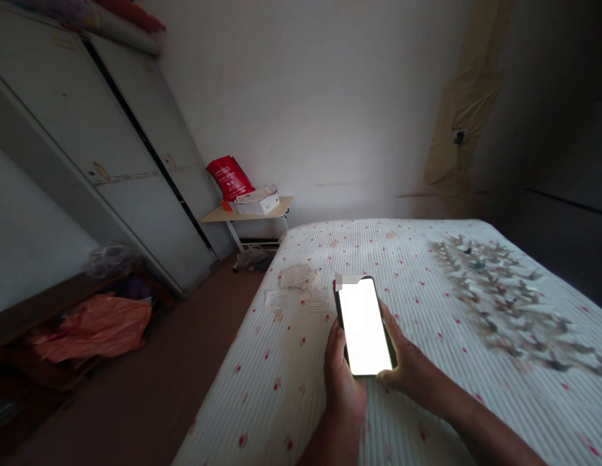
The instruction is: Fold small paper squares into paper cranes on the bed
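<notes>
In the head view, the left hand [344, 382] and right hand [408, 370] clamp a smartphone [364, 327] between them from either side, over a white ribbed bedspread [291, 388] (dotted with red). Its screen glows blank white. Loose papers [298, 277] lie on the bedspread just beyond, and a red bag [228, 178] stands on a small desk [279, 207] past the bed's far corner.

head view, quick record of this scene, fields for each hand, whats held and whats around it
left hand: left hand holds the smartphone at its lower left edge
right hand: right hand holds the same phone at its right edge
phone screen: lit white
under hands: white ribbed bedspread with red dots
on bedspread: paper slips
beyond bed: small table with red bag, white box
left side: wardrobe, orange plastic bag
</notes>
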The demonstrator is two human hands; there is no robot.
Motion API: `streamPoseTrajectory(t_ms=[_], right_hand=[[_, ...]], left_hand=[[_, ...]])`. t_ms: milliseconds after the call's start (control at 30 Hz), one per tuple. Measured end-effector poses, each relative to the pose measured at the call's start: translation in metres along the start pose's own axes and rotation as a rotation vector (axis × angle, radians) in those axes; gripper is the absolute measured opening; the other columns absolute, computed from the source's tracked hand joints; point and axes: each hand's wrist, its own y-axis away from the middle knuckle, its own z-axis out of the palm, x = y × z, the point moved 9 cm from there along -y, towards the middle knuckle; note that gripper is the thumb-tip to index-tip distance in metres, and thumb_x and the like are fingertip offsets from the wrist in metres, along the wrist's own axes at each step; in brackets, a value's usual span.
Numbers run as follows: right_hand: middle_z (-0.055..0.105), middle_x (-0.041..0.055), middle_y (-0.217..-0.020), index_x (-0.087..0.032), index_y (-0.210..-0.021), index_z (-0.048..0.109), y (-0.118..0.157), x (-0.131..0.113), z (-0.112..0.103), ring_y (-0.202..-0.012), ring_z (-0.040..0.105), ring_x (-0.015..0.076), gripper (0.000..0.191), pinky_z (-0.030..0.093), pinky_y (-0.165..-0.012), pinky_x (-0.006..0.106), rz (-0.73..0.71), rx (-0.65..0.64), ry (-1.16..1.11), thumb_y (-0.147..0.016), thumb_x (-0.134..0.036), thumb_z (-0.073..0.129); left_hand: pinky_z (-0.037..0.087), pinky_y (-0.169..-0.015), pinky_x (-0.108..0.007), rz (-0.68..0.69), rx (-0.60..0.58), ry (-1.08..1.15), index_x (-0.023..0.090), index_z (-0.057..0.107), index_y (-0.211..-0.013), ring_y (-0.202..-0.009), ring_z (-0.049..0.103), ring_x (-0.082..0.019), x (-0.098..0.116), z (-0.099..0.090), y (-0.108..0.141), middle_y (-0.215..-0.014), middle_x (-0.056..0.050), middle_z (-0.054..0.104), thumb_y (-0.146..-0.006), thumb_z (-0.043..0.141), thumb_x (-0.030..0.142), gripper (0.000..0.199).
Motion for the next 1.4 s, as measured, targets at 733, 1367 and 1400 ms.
streamPoseTrajectory(t_ms=[733, 1367, 1400], right_hand=[[0.029, 0.0055, -0.143, -0.031, -0.142, 0.008, 0.003, 0.003, 0.0, -0.11, 0.051, 0.0259, 0.099, 0.052, -0.077, 0.035, 0.079, -0.023, -0.151, -0.06, -0.004, 0.058], [0.05, 0.0092, -0.128, -0.022, -0.135, 0.032, 0.003, -0.016, -0.001, -0.107, 0.055, 0.0232, 0.049, 0.05, -0.083, 0.035, 0.013, 0.203, -0.12, -0.09, -0.04, 0.039], [0.05, 0.0091, -0.128, -0.023, -0.134, 0.033, 0.003, -0.015, -0.001, -0.106, 0.056, 0.023, 0.048, 0.051, -0.082, 0.035, 0.013, 0.208, -0.139, -0.09, -0.04, 0.039]], left_hand=[[0.042, -0.089, -0.036, 0.021, 0.085, 0.029, 0.018, 0.059, -0.109, -0.11, 0.052, -0.025, 0.006, -0.003, 0.0, -0.115, -0.008, 0.059, -0.075, 0.057, 0.036, 0.038], [0.044, -0.087, -0.038, 0.034, 0.064, 0.13, 0.02, 0.053, -0.118, -0.106, 0.054, -0.026, 0.008, 0.003, 0.003, -0.114, -0.009, 0.059, -0.08, 0.05, 0.038, 0.043], [0.044, -0.087, -0.038, 0.041, 0.071, 0.125, 0.02, 0.053, -0.119, -0.106, 0.054, -0.026, 0.009, 0.002, 0.003, -0.114, -0.009, 0.059, -0.08, 0.05, 0.038, 0.043]])
